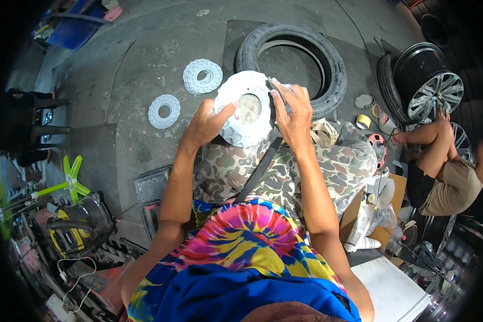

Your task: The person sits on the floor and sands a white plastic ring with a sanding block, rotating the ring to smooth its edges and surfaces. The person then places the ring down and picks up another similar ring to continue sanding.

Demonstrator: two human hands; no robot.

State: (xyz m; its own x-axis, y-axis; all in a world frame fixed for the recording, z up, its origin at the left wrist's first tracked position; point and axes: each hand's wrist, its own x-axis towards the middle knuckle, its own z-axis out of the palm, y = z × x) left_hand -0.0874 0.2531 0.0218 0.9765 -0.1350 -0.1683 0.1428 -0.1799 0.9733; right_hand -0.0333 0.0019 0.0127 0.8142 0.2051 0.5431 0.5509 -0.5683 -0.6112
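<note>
A white, ring-shaped disc (241, 81) with a round hole and scalloped relief is held up in front of my knees. My left hand (206, 122) grips its left edge, with the thumb on the face near the hole. My right hand (294, 111) is at the disc's right edge, its fingers pinching a small thin dark piece (270, 85), perhaps sandpaper. White dust coats the right fingertips. On the floor beyond my left hand lie a larger pale grey patterned ring (188, 78) and a smaller ring (154, 114).
A tyre (335, 64) lies flat just past my hands. To the right, a seated person (440, 161) has a hand at a dark alloy wheel (419, 67). Yellow tape (363, 121) and a cardboard box (396, 196) are near my right knee. A yellow-black machine (64, 233) stands at left.
</note>
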